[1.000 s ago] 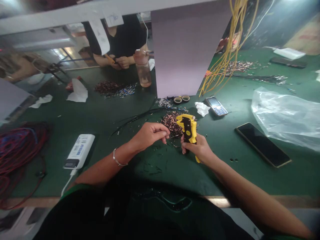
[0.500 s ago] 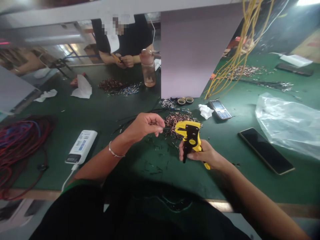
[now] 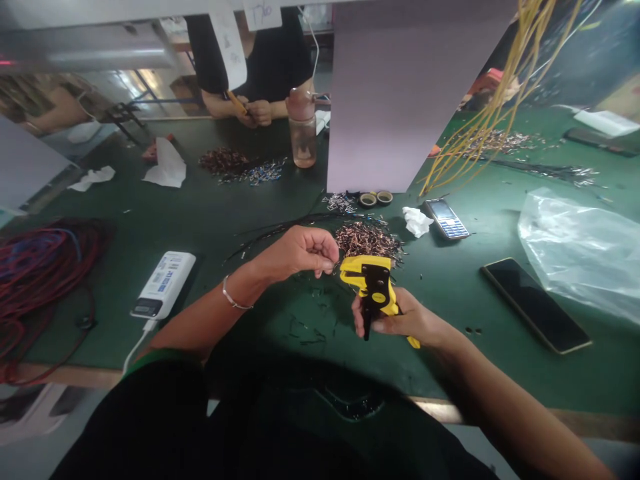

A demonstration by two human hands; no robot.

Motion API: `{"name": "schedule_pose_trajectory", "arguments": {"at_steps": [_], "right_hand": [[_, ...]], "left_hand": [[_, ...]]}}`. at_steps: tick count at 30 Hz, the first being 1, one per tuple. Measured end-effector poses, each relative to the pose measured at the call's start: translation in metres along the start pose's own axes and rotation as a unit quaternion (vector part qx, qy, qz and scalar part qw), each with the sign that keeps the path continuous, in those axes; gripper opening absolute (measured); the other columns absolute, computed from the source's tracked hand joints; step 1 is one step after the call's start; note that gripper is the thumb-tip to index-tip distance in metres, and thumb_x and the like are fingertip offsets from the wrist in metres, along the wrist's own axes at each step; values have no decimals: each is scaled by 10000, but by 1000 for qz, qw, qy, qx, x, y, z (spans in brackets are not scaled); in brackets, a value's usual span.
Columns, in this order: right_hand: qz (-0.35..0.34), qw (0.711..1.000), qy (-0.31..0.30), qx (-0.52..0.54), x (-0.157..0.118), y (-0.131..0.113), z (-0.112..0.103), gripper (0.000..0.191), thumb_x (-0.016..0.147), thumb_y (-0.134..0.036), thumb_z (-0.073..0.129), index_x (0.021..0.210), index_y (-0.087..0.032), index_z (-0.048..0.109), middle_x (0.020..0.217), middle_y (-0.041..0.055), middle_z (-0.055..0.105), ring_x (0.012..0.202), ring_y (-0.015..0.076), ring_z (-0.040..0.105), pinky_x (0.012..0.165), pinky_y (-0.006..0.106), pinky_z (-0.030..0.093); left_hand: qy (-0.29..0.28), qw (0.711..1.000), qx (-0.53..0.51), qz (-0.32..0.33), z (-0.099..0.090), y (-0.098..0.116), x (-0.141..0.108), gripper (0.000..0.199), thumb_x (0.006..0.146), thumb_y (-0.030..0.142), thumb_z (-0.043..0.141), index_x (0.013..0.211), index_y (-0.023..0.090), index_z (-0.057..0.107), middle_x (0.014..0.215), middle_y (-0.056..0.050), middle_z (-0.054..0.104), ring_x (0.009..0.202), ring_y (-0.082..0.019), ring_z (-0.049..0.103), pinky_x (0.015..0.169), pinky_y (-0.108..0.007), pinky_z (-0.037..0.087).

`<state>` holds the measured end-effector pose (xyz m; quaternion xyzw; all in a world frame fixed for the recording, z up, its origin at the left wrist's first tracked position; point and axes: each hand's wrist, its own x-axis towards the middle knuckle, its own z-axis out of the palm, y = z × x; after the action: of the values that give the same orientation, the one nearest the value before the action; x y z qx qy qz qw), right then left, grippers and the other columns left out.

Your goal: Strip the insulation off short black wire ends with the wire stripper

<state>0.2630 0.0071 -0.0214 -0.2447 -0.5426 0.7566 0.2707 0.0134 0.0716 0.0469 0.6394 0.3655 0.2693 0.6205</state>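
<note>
Currently in right hand: yellow-and-black wire stripper [image 3: 375,287], handles wrapped in my fist [image 3: 400,317], fingers closed around the grip, tool tilted with its black head toward my other hand.

Left hand [image 3: 297,252]: thumb and fingertips [image 3: 329,265] pressed together just beside the stripper's head. Pinching something thin, maybe a wire; too fine to tell. Not visibly in the jaws.

Wrist: thin metal bracelet [image 3: 230,293] on left.

Nearest pile: loose heap of short copper-coloured wire pieces [image 3: 367,240], glossy and tangled, just past the stripper.

Under hands: small dark wire offcuts [image 3: 313,320] scattered on green bench mat [image 3: 200,187]. Long black wires [image 3: 295,220] lie beyond left hand.

Left side: white power bank [image 3: 163,285], cable plugged in; red-and-blue cable coil [image 3: 45,267].

Right side: keypad phone [image 3: 447,219], crumpled tissue [image 3: 416,221], black smartphone [image 3: 535,305], clear plastic bag [image 3: 575,253], hanging yellow wire bundle [image 3: 495,113].

Across bench: co-worker's hands [image 3: 259,112] together, holding something orange-yellow; plastic bottle [image 3: 303,130] beside them.
</note>
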Motion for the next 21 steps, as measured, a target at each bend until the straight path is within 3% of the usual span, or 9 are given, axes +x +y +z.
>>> {"name": "schedule_pose_trajectory", "arguments": {"at_steps": [21], "right_hand": [[10,999,25,41,-3,3,9,252,783,-246,779,972,-135,655,758,46,673,657,173,646,650,331,506]], "left_hand": [[-19,999,-33,-6,4,-3,1,121,654,156,682,755,138,618,629,17,624,539,-67,570,516,-200,476]]}}
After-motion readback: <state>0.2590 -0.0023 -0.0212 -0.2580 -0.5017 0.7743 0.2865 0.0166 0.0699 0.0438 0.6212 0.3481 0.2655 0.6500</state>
